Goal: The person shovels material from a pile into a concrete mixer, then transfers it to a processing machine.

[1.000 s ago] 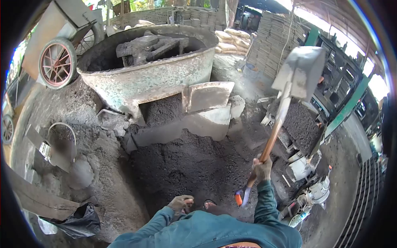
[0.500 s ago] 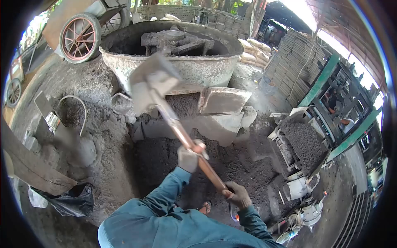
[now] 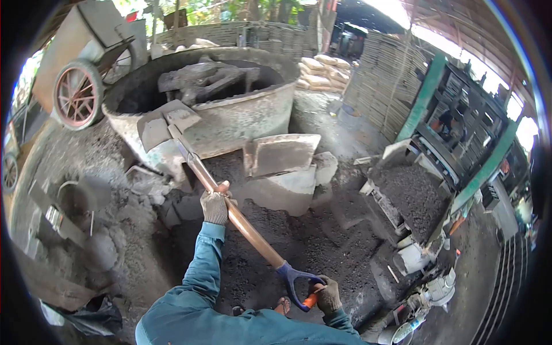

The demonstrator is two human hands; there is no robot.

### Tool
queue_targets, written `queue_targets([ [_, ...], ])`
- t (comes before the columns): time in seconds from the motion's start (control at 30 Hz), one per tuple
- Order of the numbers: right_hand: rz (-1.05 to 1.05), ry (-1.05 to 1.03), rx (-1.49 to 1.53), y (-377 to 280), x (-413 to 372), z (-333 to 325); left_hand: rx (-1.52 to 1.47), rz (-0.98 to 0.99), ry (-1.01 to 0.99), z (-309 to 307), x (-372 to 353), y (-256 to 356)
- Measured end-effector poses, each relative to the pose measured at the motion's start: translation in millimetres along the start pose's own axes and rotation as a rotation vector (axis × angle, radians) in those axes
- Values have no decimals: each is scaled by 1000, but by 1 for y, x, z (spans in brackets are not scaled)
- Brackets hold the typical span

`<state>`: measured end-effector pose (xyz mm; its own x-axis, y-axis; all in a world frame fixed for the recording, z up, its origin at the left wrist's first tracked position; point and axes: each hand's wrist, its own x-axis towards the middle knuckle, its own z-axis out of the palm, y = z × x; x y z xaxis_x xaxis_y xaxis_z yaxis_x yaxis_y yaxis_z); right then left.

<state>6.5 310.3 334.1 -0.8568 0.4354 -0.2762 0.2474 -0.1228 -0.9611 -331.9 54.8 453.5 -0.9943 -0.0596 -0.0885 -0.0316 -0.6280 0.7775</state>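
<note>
My gloved left hand (image 3: pixel 215 208) is closed around the wooden shaft of a shovel (image 3: pixel 250 233), about midway along it. My gloved right hand (image 3: pixel 329 296) grips the orange bar of the shovel's blue D-shaped handle, low in the view. The shovel slants up and left, its grey metal blade (image 3: pixel 167 123) in front of the rim of a large round mixing tub (image 3: pixel 230 112). No load is visible on the blade. Below the shaft lies dark, crumbly mix (image 3: pixel 339 241) on the ground.
A hopper of dark mix (image 3: pixel 414 195) stands right, beside a green-framed machine (image 3: pixel 425 103). A motor (image 3: pixel 440 290) sits lower right. Concrete slabs (image 3: pixel 284 155) lean below the tub. A wheeled cart (image 3: pixel 80 95) stands upper left; stacked sacks (image 3: pixel 325 72) are behind.
The shovel blade has moved left and slightly down in view, and its blue handle now shows. Both hands have shifted, the left leftward and up. The scene has shifted left as the camera turned.
</note>
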Motion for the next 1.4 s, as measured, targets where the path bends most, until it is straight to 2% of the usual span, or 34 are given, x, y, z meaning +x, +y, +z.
queue_targets([
  [0.07, 53, 91, 132, -11, -8, -19, 33, -32, -29, 45, 1, -21],
  [0.1, 55, 137, 251, -16, -8, -29, 90, 38, -121, 61, 20, -51],
  [0.17, -64, 221, 235, -53, -12, -31, 106, -50, -253, 111, 39, -79],
  [0.2, -123, 265, 224, -65, -13, -31, 65, -210, -290, 147, 38, -80],
  [0.3, -202, 309, 417, -75, 23, -23, -18, -335, -470, 224, 75, -135],
  [0.37, -252, 282, 312, -101, 41, -11, -103, -477, -585, 253, 104, -176],
  [0.4, -286, 302, 204, -101, 49, -11, -18, -489, -498, 271, 75, -147],
  [0.47, -333, 302, 239, -85, 53, -24, -32, -528, -548, 271, 93, -167],
  [0.53, -329, 321, 175, -65, 46, -38, -36, -488, -479, 254, 69, -162],
  [0.6, -255, 241, 166, -43, 38, -54, -93, -457, -411, 210, 53, -148],
  [0.7, -205, 137, 95, -44, 21, -39, -176, -380, -321, 138, 38, -110],
  [0.8, -285, 7, -22, -62, 24, 20, -237, -260, -288, 50, 46, -37],
  [0.83, -180, -40, 17, -62, 30, 41, -305, -260, -296, 23, 50, -8],
  [0.87, -209, -94, -42, -70, 36, 64, -288, -182, -265, -1, 54, 17],
  [0.93, -176, -215, 35, -58, 53, 102, -241, -100, -107, -35, 52, 64],
  [1.03, -182, -239, 10, -51, 66, 125, -223, -2, -110, -78, 40, 85],
  [1.07, -140, -219, 26, -45, 68, 128, -179, 29, -96, -83, 26, 84],
  [1.13, -45, -144, 71, -19, 69, 120, -99, -37, -106, -89, 2, 76],
  [1.2, 88, -77, 36, 21, 69, 96, -13, -126, -260, -87, -20, 64],
  [1.3, 211, 167, 48, 74, 43, 73, -111, -273, -432, -73, -35, 34],
  [1.33, 222, 262, 29, 109, 35, 58, -196, -326, -408, -65, -38, 20],
  [1.4, 267, 439, 66, 147, -4, 40, -185, -383, -432, -52, -51, -20],
])
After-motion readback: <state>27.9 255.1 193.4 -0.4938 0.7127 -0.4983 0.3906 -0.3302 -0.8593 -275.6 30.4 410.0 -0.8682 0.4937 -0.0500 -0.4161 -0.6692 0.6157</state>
